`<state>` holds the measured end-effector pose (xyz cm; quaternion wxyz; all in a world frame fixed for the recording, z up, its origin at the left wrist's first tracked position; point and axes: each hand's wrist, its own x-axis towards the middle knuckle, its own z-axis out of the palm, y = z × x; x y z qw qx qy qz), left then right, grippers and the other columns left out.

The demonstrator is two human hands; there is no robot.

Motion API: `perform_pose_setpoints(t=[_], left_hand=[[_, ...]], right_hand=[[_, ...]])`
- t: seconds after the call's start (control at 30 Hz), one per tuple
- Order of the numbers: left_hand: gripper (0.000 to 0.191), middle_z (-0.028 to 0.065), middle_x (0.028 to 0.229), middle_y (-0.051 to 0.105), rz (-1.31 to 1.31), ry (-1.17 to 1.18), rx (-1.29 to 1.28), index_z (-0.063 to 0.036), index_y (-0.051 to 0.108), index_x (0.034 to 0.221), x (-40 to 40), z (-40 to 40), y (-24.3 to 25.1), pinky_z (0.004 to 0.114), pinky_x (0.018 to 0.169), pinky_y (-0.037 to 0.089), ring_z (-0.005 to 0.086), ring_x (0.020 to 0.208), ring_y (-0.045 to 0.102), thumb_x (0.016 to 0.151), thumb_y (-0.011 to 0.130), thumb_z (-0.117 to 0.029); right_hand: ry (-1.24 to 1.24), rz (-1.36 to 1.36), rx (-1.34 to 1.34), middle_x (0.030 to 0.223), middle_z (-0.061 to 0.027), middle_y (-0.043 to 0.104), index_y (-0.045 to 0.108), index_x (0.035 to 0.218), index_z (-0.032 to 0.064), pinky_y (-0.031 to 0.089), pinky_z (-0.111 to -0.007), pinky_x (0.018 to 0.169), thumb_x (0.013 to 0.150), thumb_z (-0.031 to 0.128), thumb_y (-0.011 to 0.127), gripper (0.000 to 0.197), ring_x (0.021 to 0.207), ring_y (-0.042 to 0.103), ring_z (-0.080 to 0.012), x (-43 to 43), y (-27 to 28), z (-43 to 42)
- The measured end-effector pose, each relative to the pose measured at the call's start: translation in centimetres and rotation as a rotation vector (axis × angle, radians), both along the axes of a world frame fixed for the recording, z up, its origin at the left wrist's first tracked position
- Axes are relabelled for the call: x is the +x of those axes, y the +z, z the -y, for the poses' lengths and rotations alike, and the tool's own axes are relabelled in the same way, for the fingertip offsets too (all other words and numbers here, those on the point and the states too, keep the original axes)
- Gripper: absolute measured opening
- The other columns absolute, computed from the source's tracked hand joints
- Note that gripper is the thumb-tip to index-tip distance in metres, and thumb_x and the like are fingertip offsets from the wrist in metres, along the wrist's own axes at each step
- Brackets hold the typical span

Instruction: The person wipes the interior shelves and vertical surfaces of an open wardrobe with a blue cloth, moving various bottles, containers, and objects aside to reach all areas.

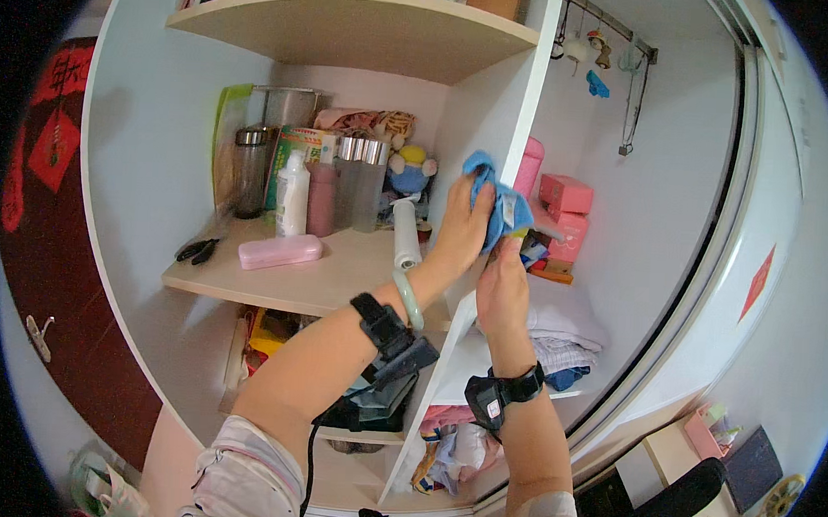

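Note:
My left hand (463, 222) grips a bunched blue cloth (503, 205) in front of the edge of the white upright divider (533, 76). A pale green bangle (408, 300) circles that wrist. Just below the cloth, my right hand (505, 290) is closed around a partly hidden object (521, 233). A bit of yellow shows above its thumb, and a blurred, see-through part seems to stick out to the right. The cloth covers most of it, so I cannot tell what it is. Both wrists wear black straps with small devices.
The left shelf (357, 291) holds a pink case (280, 252), black pliers (197, 250), a white lint roller (407, 234), several bottles and a plush toy (411, 170). Right of the divider are pink boxes (567, 217), folded bedding (564, 320) and a hanging rail (615, 21).

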<state>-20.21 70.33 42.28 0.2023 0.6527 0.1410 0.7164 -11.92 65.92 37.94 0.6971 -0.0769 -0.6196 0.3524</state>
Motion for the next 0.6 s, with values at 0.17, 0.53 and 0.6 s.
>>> perform_pose_setpoints(t=[0.17,0.53,0.6], left_hand=[[0.042,0.0234,0.121,0.044,0.007,0.034,-0.04,0.0029,0.039,0.124,0.0,1.4,-5.5,0.039,0.101,0.03,0.0369,0.116,0.04,0.098,0.038,-0.029],[0.038,0.0232,0.118,0.043,-0.111,0.199,-0.103,0.0026,0.038,0.124,-0.2,3.0,-9.8,0.04,0.098,0.031,0.0371,0.112,0.042,0.097,0.04,-0.025],[0.038,0.0249,0.116,0.043,-0.126,0.21,-0.098,0.0032,0.038,0.124,-0.3,3.1,-9.8,0.041,0.096,0.033,0.0399,0.109,0.042,0.096,0.043,-0.023]], right_hand=[[0.072,-0.042,-0.037,0.14,-0.0112,0.037,0.023,0.143,0.0006,0.024,-0.031,0.107,0.101,0.039,0.028,0.058,0.128,0.035,-0.0197,-0.3,-0.3,0.0],[-0.07,0.074,0.027,0.142,-0.0138,0.034,0.024,0.143,0.001,0.027,-0.031,0.105,0.099,0.046,0.027,0.063,0.126,0.038,-0.0212,-0.6,0.3,0.8],[-0.066,0.066,0.013,0.142,-0.0138,0.035,0.025,0.143,0.0012,0.027,-0.031,0.105,0.099,0.046,0.026,0.063,0.126,0.038,-0.0215,-0.6,0.3,1.0]])
